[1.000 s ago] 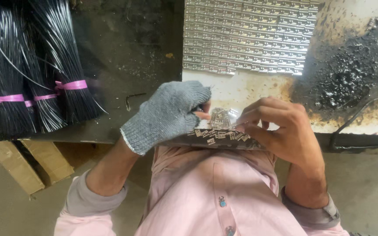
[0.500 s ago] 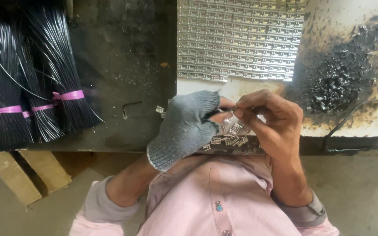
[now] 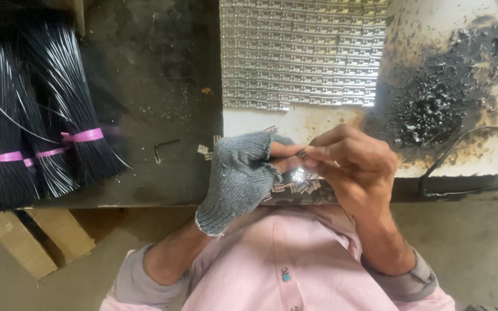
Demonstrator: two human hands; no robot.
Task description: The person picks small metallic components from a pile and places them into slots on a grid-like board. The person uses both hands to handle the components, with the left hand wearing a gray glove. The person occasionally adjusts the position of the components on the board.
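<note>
My left hand (image 3: 238, 178), in a grey fingerless knit glove, cups a small heap of shiny metal clips (image 3: 295, 185) close to my chest at the bench's front edge. My bare right hand (image 3: 350, 167) meets it from the right. Its thumb and forefinger pinch one small clip against my left fingertips. Both hands hover just above the edge of the bench. How the pinched clip sits is hidden by my fingers.
A large sheet of silver clips in rows (image 3: 304, 52) lies at the back of the bench. Bundles of black wire tied with pink bands (image 3: 36, 126) lie at left. A small hex key (image 3: 162, 148) and loose clips (image 3: 204, 150) lie nearby. Black soot patch (image 3: 439, 98) at right.
My hands have shifted right and up a little in view, and the fingers of both have drawn closer together around one clip. The heap stays in my left palm.
</note>
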